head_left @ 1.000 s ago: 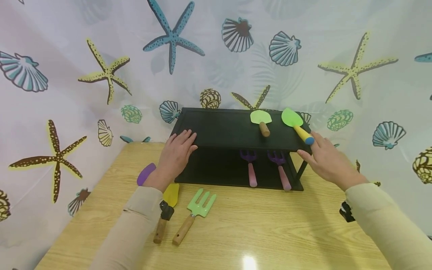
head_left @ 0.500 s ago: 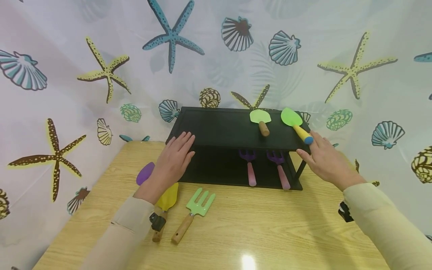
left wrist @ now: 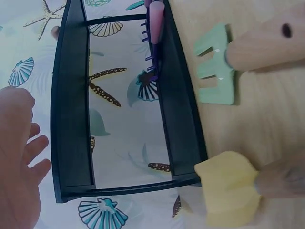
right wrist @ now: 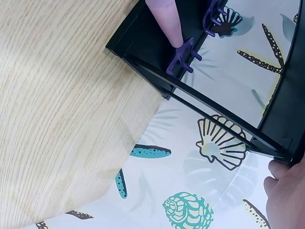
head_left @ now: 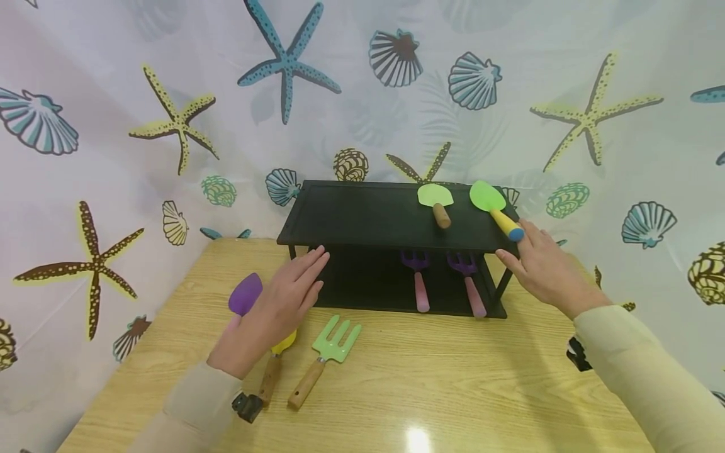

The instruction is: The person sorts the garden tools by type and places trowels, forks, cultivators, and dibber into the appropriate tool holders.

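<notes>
My left hand (head_left: pixel 277 308) hovers with its fingers extended, in front of the left end of a black two-tier shelf (head_left: pixel 357 214). Beneath that hand lies a yellow trowel (head_left: pixel 270 377) with a wooden handle, its blade partly covered in the head view. Just left is a purple trowel (head_left: pixel 245 294), mostly hidden at its handle. A green hand fork (head_left: pixel 336 340) lies to the right on the table. My right hand (head_left: pixel 546 267) grips the shelf's front right corner, thumb at the front edge; in the right wrist view its fingertips (right wrist: pixel 279 169) show beside the corner.
On the upper tier lie a pale green trowel (head_left: pixel 435 196) with a wooden handle and a bright green trowel (head_left: pixel 488 196) with a yellow handle. Two purple forks with pink handles, one left (head_left: pixel 421 292) and one right (head_left: pixel 474 296), rest on the lower tier. A patterned curtain (head_left: pixel 362 126) hangs behind.
My left hand has come off the shelf's top left corner and drawn back toward me and down over the yellow trowel. The right hand stays at its corner.
</notes>
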Tool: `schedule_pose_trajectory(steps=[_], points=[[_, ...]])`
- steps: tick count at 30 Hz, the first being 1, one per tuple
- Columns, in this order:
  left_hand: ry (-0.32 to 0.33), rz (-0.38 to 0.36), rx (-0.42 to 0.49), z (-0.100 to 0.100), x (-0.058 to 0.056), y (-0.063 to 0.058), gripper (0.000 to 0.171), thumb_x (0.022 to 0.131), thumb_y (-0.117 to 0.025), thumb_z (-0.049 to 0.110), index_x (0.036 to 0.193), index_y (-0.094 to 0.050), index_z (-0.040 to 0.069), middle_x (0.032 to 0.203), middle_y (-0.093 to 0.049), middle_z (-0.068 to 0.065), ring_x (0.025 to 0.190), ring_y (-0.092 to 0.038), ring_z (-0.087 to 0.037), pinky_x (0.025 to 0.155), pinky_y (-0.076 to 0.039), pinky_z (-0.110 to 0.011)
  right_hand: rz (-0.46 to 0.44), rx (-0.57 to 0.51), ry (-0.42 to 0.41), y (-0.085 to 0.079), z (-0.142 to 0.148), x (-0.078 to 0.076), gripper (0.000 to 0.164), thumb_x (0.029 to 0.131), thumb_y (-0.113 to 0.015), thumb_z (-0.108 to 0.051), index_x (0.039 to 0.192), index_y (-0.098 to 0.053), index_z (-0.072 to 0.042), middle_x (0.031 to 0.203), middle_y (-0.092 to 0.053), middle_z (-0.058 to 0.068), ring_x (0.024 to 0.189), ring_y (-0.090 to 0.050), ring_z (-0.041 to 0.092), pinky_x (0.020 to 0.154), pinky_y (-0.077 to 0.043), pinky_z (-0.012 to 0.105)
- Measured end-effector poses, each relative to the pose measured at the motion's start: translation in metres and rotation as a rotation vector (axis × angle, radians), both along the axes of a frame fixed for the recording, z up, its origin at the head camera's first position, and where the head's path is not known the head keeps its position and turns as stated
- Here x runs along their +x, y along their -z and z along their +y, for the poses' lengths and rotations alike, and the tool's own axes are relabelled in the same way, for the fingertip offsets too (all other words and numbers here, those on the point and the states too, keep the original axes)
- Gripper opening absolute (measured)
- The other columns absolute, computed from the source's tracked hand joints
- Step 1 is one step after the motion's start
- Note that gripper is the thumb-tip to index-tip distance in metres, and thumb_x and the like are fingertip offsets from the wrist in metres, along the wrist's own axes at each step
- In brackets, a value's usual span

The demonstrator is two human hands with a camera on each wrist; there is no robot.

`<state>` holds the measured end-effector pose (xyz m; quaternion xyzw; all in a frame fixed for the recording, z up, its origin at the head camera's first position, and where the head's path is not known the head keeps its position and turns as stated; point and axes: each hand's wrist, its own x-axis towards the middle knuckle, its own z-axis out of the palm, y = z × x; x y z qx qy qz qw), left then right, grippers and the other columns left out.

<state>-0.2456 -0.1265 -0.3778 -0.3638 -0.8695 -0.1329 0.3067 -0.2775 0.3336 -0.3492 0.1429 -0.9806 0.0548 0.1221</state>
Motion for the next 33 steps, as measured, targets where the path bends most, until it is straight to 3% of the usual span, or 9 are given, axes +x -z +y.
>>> schedule_pose_trajectory(steps=[4, 13, 21, 28, 33], points=[[0.016, -0.029, 0.014, 0.0, 0.01, 0.012, 0.051, 0.088, -0.054, 0.014, 0.136, -0.039, 0.006, 0.142, -0.036, -0.01, 0.126, -0.041, -0.025, 0.1, -0.039, -0.04, 0.01, 0.005, -0.009, 0.002, 0.0, -0.001, 0.067, 0.094, -0.027, -0.05, 0.099, -0.053, 0.012, 0.145, -0.015, 0.026, 0.131, -0.018, 0.045, 0.109, -0.014, 0.054], [-0.014, -0.15, -0.028, 0.001, 0.038, 0.045, 0.053, 0.089, -0.053, 0.016, 0.138, -0.035, 0.007, 0.144, -0.032, -0.007, 0.129, -0.037, -0.024, 0.101, -0.039, -0.039, 0.018, 0.002, -0.012, 0.001, 0.0, 0.001, 0.066, 0.094, -0.028, -0.05, 0.099, -0.053, 0.011, 0.145, -0.014, 0.027, 0.132, -0.018, 0.045, 0.109, -0.014, 0.053], [-0.09, -0.256, -0.107, -0.002, 0.056, 0.069, 0.053, 0.092, -0.048, 0.025, 0.139, -0.032, 0.008, 0.145, -0.03, -0.008, 0.129, -0.037, -0.023, 0.103, -0.036, -0.039, 0.003, -0.004, -0.008, 0.001, 0.0, 0.001, 0.067, 0.094, -0.028, -0.051, 0.1, -0.053, 0.012, 0.146, -0.012, 0.027, 0.131, -0.017, 0.046, 0.11, -0.013, 0.053], [-0.081, -0.239, -0.115, -0.004, 0.065, 0.091, 0.054, 0.087, -0.055, 0.024, 0.135, -0.039, 0.003, 0.138, -0.041, -0.015, 0.124, -0.043, -0.027, 0.1, -0.039, -0.041, 0.006, 0.002, -0.004, 0.002, 0.0, 0.0, 0.069, 0.094, -0.027, -0.051, 0.104, -0.052, 0.013, 0.146, -0.012, 0.027, 0.131, -0.017, 0.046, 0.109, -0.013, 0.053], [-0.082, -0.262, -0.121, -0.004, 0.072, 0.098, 0.053, 0.088, -0.054, 0.027, 0.134, -0.041, 0.004, 0.136, -0.043, -0.014, 0.121, -0.046, -0.028, 0.097, -0.042, -0.042, 0.012, -0.002, 0.001, 0.003, 0.0, 0.0, 0.069, 0.094, -0.028, -0.051, 0.105, -0.051, 0.013, 0.146, -0.013, 0.027, 0.131, -0.018, 0.046, 0.109, -0.014, 0.053]])
